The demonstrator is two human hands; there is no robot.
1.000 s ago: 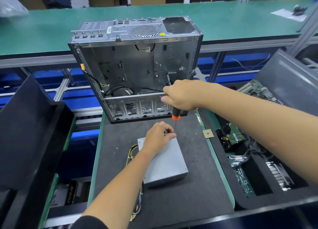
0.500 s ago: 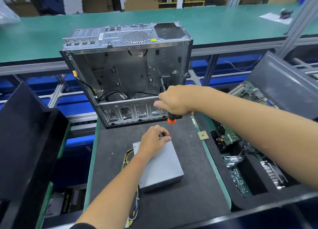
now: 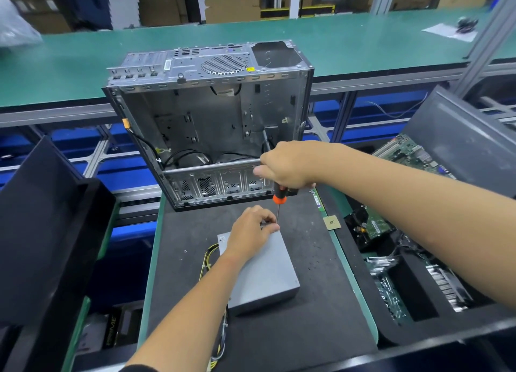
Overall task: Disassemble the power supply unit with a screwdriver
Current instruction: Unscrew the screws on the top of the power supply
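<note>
Power supply unit [image 3: 262, 271] lies flat on my tabletop [image 3: 321, 301]: rigid, weighty, smooth-sided, I judge. My left hand [image 3: 251, 233] steadies its far edge, fingers curled; right hand [image 3: 287, 165] grips the screwdriver [image 3: 278, 201].

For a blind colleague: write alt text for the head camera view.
A right hand holds a screwdriver upright over the far edge of a gray metal box on a dark mat, while the left hand steadies that edge. An empty computer case stands behind.
</note>
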